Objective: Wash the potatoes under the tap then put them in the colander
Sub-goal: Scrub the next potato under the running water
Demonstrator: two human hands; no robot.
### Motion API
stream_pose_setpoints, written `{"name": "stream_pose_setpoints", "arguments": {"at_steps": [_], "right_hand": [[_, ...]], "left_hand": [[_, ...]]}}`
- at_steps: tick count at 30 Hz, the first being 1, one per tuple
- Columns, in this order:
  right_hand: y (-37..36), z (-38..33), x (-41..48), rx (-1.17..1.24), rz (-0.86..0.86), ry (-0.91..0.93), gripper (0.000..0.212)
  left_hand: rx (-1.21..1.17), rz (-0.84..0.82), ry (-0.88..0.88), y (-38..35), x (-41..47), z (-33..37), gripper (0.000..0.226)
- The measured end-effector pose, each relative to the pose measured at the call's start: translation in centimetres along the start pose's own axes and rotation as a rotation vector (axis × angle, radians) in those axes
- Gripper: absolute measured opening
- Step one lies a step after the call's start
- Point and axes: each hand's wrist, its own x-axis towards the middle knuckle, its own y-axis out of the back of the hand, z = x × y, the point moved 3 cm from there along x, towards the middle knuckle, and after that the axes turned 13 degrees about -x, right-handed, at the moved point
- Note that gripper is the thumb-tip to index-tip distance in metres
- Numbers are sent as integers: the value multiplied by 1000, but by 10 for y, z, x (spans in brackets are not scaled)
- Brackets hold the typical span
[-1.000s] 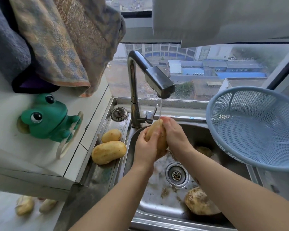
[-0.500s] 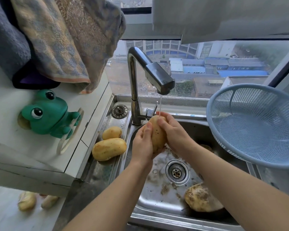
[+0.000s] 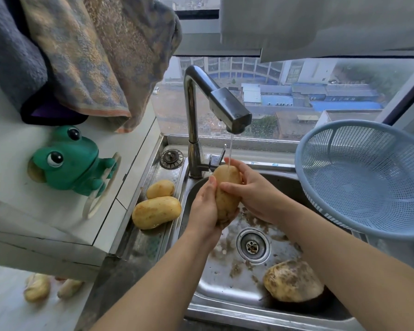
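Right hand (image 3: 255, 195) resettled, curled round potato (image 3: 225, 187)

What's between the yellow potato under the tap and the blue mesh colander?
Head view: only the right hand, gripping the yellow potato, then bare steel sink wall up to the blue mesh colander.

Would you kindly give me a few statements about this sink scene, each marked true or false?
1. The left hand and right hand hold one potato under the running tap. True.
2. Washed potatoes already lie in the blue strainer. False: no potato shows in the colander.
3. A larger potato and a smaller potato lie on the ledge left of the basin. True.
4. Nothing but the drain is in the basin. False: a muddy potato lies at its near right, with dirt scattered around the drain.
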Motion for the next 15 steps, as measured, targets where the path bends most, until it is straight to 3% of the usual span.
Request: {"name": "stream_pose_setpoints", "arguments": {"at_steps": [2,5,7,9,11,13,15], "right_hand": [[1,-2,0,-87,50,14,49],[-1,-4,6,-207,292,43,20],[-5,-3,8,-200,408,73,16],[-6,-1,11,-132,354,81,17],[-7,1,10,17,163,75,24],[-5,4,7,51,12,70,46],[-3,6,6,-17,-28,60,65]], "left_hand": [[11,-26,-3,-3,-2,1,25],[51,-50,-67,-6,-4,0,24],[47,-41,-83,-8,-4,0,31],[41,-9,-58,-5,-3,4,35],[-7,26,17,0,-2,10,33],[-74,28,127,4,-3,15,37],[-116,17,218,2,-4,15,43]]}}
